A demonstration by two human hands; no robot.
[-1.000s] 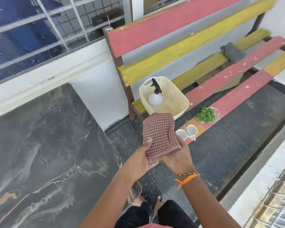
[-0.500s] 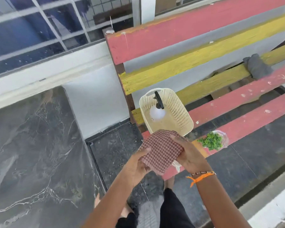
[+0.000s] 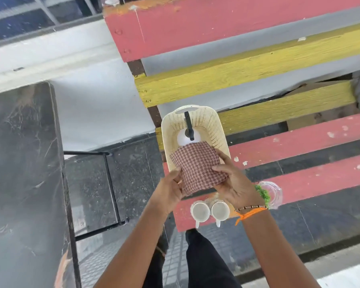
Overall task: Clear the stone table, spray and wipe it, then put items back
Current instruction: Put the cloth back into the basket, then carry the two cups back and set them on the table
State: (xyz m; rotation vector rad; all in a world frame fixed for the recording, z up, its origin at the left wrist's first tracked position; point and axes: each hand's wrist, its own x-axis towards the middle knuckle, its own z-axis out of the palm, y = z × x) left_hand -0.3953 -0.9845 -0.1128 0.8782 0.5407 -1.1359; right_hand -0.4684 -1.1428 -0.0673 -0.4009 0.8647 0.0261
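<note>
Both hands are now carrying the folded checked cloth (image 3: 197, 169) over the near end of the cream basket (image 3: 195, 140), where half a second ago it was hovering short of the basket's front rim. Left hand (image 3: 169, 190) is pinching the cloth's near left edge, while right hand (image 3: 235, 183) is gripping its right side with the thumb pressing on top. Inside the basket, toward its far end, the spray bottle (image 3: 188, 134) is standing with its black trigger head pointing to the far rim. Basket is sitting at the left end of the painted bench (image 3: 299, 140); two white cups (image 3: 209, 210) are resting at the bench's near left corner, and a small glass jar of green plant (image 3: 270, 194) is sitting just right of the right wrist. Stone table (image 3: 23, 163) is lying bare at the left. Judging by this, wiping looks finished, the cloth is being stowed, and returning the items is coming next.
</note>
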